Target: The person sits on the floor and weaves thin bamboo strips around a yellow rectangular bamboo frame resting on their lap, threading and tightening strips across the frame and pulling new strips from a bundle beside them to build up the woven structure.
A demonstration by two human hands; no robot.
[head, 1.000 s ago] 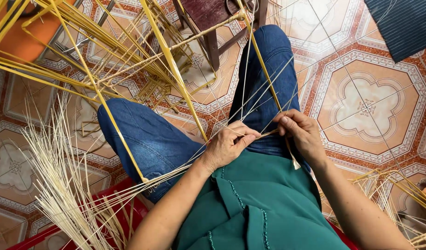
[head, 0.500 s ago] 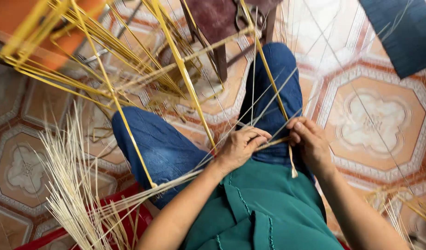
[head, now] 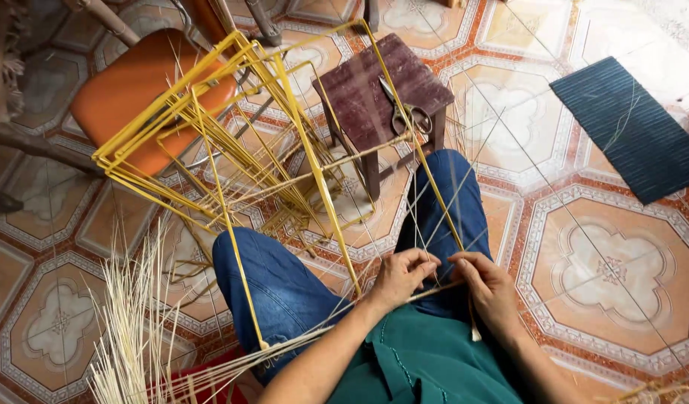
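My left hand [head: 401,277] and my right hand [head: 488,288] meet over my lap, both pinching thin pale straw strands [head: 434,224] where they wrap a bar of a yellow wire frame [head: 239,142]. The frame leans across my blue-jeaned knees and rises up to the left. One yellow bar [head: 434,179] runs down between my hands. A long bunch of pale strands trails from my left hand down to the lower left.
A dark wooden stool [head: 367,97] with scissors [head: 404,112] on it stands just beyond my knees. An orange chair seat [head: 127,97] is at upper left, a dark ribbed mat [head: 636,135] at upper right. A loose sheaf of straw [head: 135,322] fans out at lower left on the patterned tile floor.
The view has tilted upward, bringing the stool, scissors and chair into sight. My hands stay together on the strands, with the fingers shifted slightly.
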